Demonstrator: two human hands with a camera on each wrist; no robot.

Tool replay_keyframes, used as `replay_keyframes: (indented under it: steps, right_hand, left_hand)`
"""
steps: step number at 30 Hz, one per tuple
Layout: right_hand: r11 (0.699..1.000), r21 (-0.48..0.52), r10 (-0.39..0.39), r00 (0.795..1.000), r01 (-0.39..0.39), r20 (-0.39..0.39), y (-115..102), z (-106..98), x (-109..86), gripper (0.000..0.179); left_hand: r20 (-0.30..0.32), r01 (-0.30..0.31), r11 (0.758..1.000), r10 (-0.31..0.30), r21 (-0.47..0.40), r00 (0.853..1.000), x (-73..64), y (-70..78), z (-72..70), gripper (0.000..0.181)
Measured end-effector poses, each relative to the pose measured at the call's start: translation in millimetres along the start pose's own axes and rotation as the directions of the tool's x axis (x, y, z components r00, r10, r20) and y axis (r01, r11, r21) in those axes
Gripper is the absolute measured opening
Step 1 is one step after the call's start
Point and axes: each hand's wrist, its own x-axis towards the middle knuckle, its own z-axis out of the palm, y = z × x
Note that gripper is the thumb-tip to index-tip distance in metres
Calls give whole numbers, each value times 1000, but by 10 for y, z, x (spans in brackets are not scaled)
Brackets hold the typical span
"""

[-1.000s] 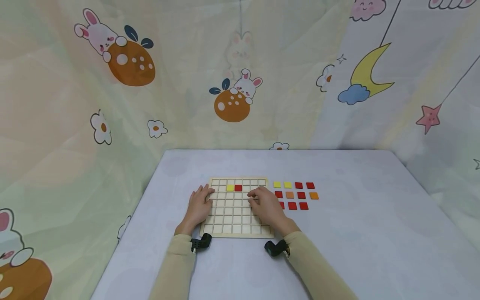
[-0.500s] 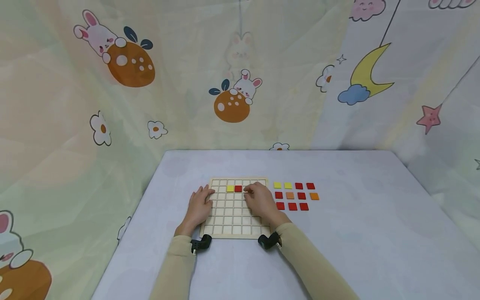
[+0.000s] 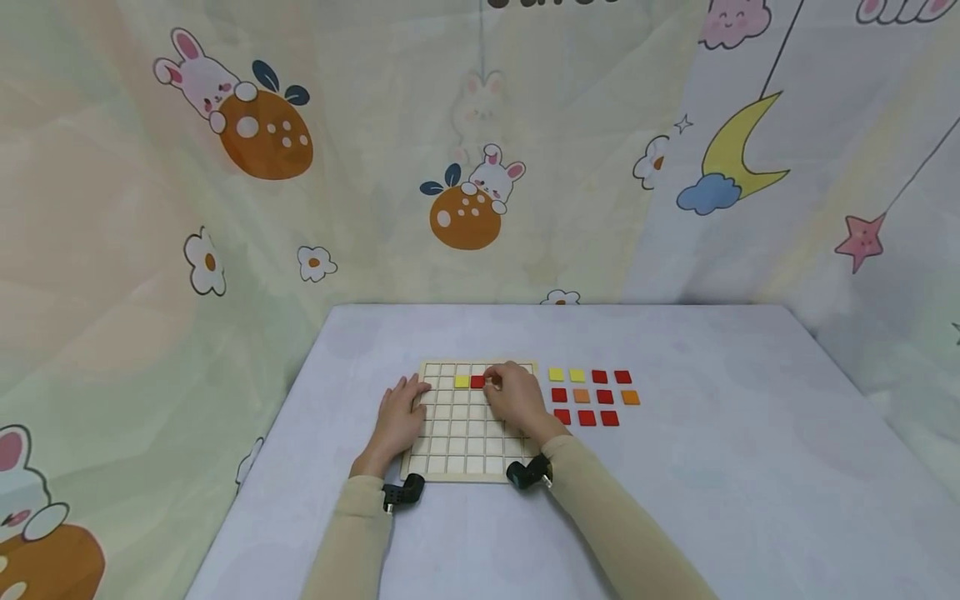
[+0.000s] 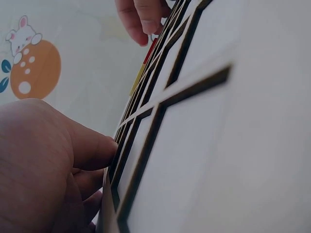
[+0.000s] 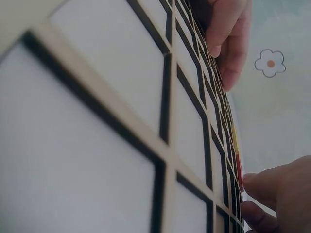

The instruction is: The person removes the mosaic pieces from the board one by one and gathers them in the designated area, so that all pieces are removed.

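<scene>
A light wooden grid board [image 3: 457,440] lies in front of me. On it, in the second row from the far edge, a yellow tile [image 3: 462,382] sits beside a red tile [image 3: 477,382]. My left hand [image 3: 397,419] rests at the board's left edge, thumb and fingertips touching the rim, as the left wrist view [image 4: 43,155] shows closely. My right hand [image 3: 517,400] is over the board's right part, thumb and index fingertips close together at the red tile's right side; I cannot tell whether they pinch anything. In the right wrist view, these fingertips [image 5: 252,184] are beside the red strip.
Right of the board, several loose tiles lie in three rows: yellow tiles [image 3: 556,375], red tiles [image 3: 610,418] and orange tiles [image 3: 631,397]. The white table [image 3: 712,467] ends at a patterned cloth backdrop [image 3: 375,167]. Black wrist cameras [image 3: 403,490] sit on both wrists.
My right hand has moved left across the board, up to the red tile's right side. The left hand stays at the left edge. The head view has tipped slightly upward.
</scene>
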Motion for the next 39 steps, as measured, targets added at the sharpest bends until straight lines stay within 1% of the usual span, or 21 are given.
replay_keyframes:
  steps: [3, 9, 16, 18, 22, 24, 27, 32, 39]
  right_hand:
    - [1000, -27, 17, 1000, -17, 10, 0, 25, 23, 23]
    - [996, -88, 28, 999, -26, 19, -25, 52, 63, 27]
    - [992, -121, 25, 1000, -23, 16, -42, 60, 82, 22]
    - [993, -118, 28, 999, -26, 19, -42, 59, 88, 21]
    - [994, -99, 42, 999, -39, 30, -54, 49, 91, 22]
    - [995, -90, 47, 998, -43, 33, -61, 49, 91, 22]
    - [995, -89, 48, 999, -46, 24, -63, 56, 95, 23]
    - [997, -65, 31, 1000, -31, 1, -61, 71, 98, 22]
    - [1000, -16, 2, 1000, -2, 15, -55, 41, 97, 24]
  left_hand:
    - [1, -3, 1000, 3, 8, 1000, -1, 6, 0, 38]
    - [2, 3, 1000, -3, 5, 1000, -10, 14, -2, 38]
    - [-5, 11, 1000, -11, 2, 1000, -11, 25, 0, 38]
    - [-8, 6, 1000, -6, 2, 1000, -10, 28, -2, 38]
    - [5, 20, 1000, -20, 11, 1000, -12, 28, -3, 38]
    - [8, 17, 1000, -18, 12, 1000, -17, 25, -2, 38]
    - [9, 22, 1000, -23, 7, 1000, -23, 23, 1, 38]
    - [10, 25, 1000, -25, 1, 1000, -30, 24, 6, 38]
    - [0, 8, 1000, -8, 1, 1000, -29, 22, 4, 38]
